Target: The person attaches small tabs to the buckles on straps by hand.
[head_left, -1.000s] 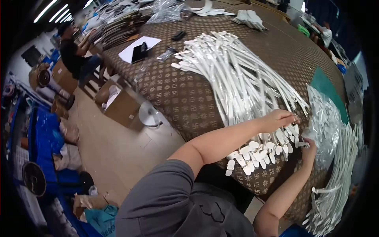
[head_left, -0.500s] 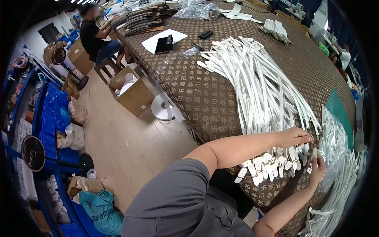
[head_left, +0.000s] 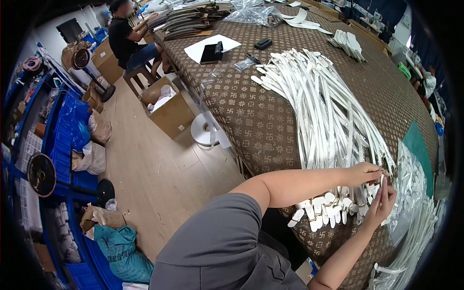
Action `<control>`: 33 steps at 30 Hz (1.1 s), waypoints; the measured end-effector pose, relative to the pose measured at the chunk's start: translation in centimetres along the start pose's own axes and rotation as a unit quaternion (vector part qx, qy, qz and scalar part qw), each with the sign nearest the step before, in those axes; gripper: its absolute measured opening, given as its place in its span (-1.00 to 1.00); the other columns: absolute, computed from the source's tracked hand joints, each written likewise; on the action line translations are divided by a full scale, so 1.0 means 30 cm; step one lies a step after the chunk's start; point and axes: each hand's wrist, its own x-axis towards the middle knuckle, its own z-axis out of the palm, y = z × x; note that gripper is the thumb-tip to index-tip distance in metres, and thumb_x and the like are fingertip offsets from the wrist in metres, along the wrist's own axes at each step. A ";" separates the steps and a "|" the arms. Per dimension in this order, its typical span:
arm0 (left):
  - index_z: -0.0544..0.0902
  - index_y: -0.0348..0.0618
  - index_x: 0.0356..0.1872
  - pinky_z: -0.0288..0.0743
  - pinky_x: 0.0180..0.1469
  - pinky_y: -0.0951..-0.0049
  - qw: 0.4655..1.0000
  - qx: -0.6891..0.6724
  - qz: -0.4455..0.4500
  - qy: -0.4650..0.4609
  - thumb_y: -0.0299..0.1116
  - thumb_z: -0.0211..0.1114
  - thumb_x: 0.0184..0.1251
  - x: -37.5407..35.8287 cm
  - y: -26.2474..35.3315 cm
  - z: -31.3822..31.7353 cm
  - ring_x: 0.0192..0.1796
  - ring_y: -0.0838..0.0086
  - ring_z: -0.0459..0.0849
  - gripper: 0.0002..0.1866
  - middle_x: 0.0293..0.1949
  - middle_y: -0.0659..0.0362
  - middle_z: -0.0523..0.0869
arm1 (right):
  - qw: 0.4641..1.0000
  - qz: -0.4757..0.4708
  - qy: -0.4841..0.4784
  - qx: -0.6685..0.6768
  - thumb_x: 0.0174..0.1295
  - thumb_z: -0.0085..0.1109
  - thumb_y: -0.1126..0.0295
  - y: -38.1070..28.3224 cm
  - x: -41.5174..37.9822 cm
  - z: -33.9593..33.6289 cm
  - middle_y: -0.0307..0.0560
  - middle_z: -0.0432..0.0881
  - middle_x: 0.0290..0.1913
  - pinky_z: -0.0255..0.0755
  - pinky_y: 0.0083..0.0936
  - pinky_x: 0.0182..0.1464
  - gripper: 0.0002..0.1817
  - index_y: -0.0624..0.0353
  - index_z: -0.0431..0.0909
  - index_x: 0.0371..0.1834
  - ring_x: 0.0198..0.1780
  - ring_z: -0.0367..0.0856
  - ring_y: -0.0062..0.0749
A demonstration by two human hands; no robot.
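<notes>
A large bundle of long white straps (head_left: 319, 106) with rounded ends lies along the patterned table. At its near end, several white tabs (head_left: 328, 209) hang over the table's edge. My left hand (head_left: 363, 174) is over the right side of this end, with thumb and fingers pinched together. Just beside it, my right hand (head_left: 383, 202) pinches the white end of a strap (head_left: 383, 180) between its fingers. Both sets of fingertips nearly meet at this strap end. What exactly lies between the left fingertips is too small to make out.
To the right are a clear plastic bag (head_left: 405, 169), a green mat (head_left: 419, 150) and another bundle of white straps (head_left: 411, 253). Farther back lie a phone (head_left: 209, 54), a white sheet (head_left: 231, 43) and stacked dark strips (head_left: 186, 21). A person (head_left: 126, 36) sits at the far left.
My right hand has moved up toward the left hand, bringing the strap end to the left fingertips. The view has shifted slightly, so the table appears lower and farther right.
</notes>
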 end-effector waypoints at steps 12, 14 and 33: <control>0.42 -0.12 0.22 0.38 -0.05 0.53 0.999 -0.049 -0.016 -0.013 0.03 -0.13 0.44 -0.001 -0.013 -0.001 -0.14 0.58 0.46 -0.47 0.00 0.20 0.55 | 0.999 -0.037 0.024 -0.027 0.21 0.08 0.62 -0.005 -0.001 0.023 -0.09 0.46 -0.16 0.34 -0.56 -0.21 -0.66 0.16 0.56 0.05 -0.21 0.43 -0.40; 0.41 -0.11 0.23 0.37 0.04 0.51 0.999 -0.041 0.006 -0.016 0.01 -0.16 0.46 -0.001 -0.014 0.003 -0.04 0.56 0.47 -0.48 0.18 0.18 0.48 | 0.999 -0.027 0.030 -0.033 0.18 0.10 0.63 -0.023 -0.001 0.026 -0.06 0.48 -0.14 0.36 -0.54 -0.21 -0.66 0.17 0.57 0.04 -0.22 0.45 -0.38; 0.43 0.00 0.24 0.34 -0.03 0.59 0.996 -0.050 -0.033 -0.058 -0.16 -0.05 0.46 0.006 0.009 -0.018 -0.07 0.64 0.43 -0.60 0.06 0.29 0.54 | 0.993 -0.029 0.116 -0.003 0.08 0.16 0.71 -0.068 0.010 0.034 -0.06 0.54 -0.16 0.44 -0.60 -0.15 -0.69 0.20 0.61 -0.10 -0.17 0.55 -0.37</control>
